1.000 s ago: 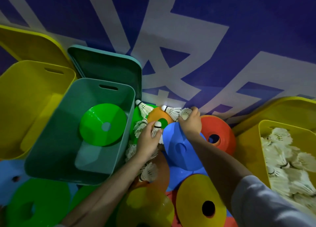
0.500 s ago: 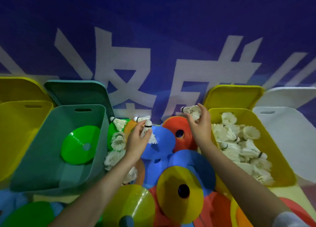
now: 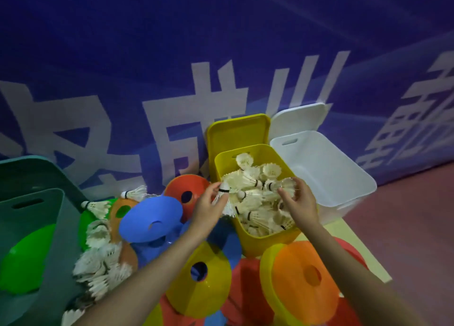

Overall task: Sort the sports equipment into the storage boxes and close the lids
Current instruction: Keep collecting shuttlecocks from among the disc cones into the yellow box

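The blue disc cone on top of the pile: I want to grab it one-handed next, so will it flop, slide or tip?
The blue disc cone looks thin and shallow, so probably light and somewhat flexible. It rests tilted on other cones, so a push would likely slide it off. Its centre hole should offer a finger hold.
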Tool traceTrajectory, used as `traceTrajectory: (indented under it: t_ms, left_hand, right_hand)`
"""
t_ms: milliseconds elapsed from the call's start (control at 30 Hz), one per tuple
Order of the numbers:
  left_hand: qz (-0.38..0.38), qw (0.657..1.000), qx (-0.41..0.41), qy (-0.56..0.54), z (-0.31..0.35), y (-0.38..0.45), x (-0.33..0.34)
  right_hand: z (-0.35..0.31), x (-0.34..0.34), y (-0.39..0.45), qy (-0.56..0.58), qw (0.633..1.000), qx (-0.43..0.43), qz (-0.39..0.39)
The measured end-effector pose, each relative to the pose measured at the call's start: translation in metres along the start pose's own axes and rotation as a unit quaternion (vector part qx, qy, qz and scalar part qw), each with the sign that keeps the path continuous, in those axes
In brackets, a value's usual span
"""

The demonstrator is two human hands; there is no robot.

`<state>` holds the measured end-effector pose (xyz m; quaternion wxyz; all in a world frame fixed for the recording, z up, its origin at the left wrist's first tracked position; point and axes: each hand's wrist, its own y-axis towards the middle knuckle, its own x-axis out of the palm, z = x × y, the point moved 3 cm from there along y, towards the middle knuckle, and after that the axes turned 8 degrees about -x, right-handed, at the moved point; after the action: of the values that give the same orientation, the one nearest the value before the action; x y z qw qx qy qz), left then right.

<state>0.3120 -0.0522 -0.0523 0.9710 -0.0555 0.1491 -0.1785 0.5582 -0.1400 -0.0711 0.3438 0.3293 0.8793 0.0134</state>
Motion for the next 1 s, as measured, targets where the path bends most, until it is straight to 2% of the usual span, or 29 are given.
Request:
traceTrajectory:
  t_ms: [133, 233, 367, 467, 600, 733, 800, 900, 1000]
  left_hand:
    - [-0.006, 0.999, 0.009, 0.044, 0.015, 0.017, 0.04]
    - [-0.002, 0.996, 0.018, 0.084, 0.019, 0.034, 0.066]
    - [-0.013, 0.992, 0.029, 0.12, 0.02, 0.05, 0.098]
    - [-0.032, 0.987, 0.028, 0.154, 0.006, 0.056, 0.116]
    - [-0.067, 0.945, 0.066, 0.313, -0.018, 0.066, 0.128]
    - [-0.039, 0.924, 0.1, 0.366, -0.017, 0.071, 0.132]
    - [-0.021, 0.937, 0.093, 0.335, -0.013, 0.067, 0.129]
    - [0.05, 0.957, 0.111, 0.263, -0.004, 0.056, 0.112]
    - [0.134, 0.949, 0.101, 0.267, -0.006, 0.046, 0.093]
  right_hand:
    - [0.023, -0.002, -0.013, -0.083, 0.995, -0.049, -0.04]
    - [0.021, 0.004, -0.017, -0.091, 0.994, -0.058, -0.031]
    - [0.021, 0.001, -0.009, -0.025, 0.999, 0.007, 0.023]
    - [0.022, -0.009, -0.007, 0.019, 0.999, 0.025, 0.027]
    - [0.026, -0.016, -0.007, 0.063, 0.998, 0.021, 0.005]
    - [0.033, -0.012, -0.004, 0.088, 0.996, 0.011, -0.014]
    - [0.036, -0.012, -0.003, 0.099, 0.995, 0.008, -0.03]
    - [0.039, -0.017, -0.004, 0.152, 0.987, -0.001, -0.052]
    - [0.044, -0.019, -0.004, 0.2, 0.979, -0.012, -0.049]
